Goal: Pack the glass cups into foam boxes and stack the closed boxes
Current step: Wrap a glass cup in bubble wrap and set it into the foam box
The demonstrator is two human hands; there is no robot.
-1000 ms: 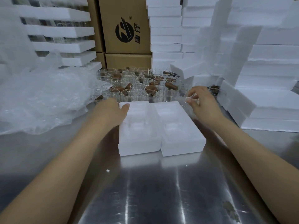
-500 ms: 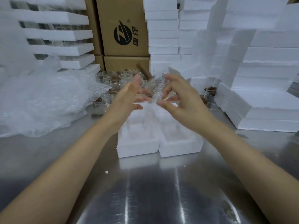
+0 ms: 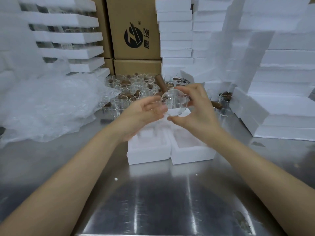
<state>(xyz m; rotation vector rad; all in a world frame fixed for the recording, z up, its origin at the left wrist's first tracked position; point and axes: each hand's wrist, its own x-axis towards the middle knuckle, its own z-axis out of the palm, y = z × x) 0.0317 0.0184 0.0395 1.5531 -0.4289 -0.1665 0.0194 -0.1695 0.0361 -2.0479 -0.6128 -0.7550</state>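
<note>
The right hand pinches the glass cup with curled fingers; the left hand lies open beside it. It should go gently, squarely into the foam box.

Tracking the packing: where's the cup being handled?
Head view, centre: glass cup pinched by the right hand, left hand alongside, above the open foam boxes.

Bright, even overhead light streaks glare across the steel table; edges bow, details look soft.

A single head-worn wide-angle view looks forward and down from close above the desk, toward foam stacks behind.
</note>
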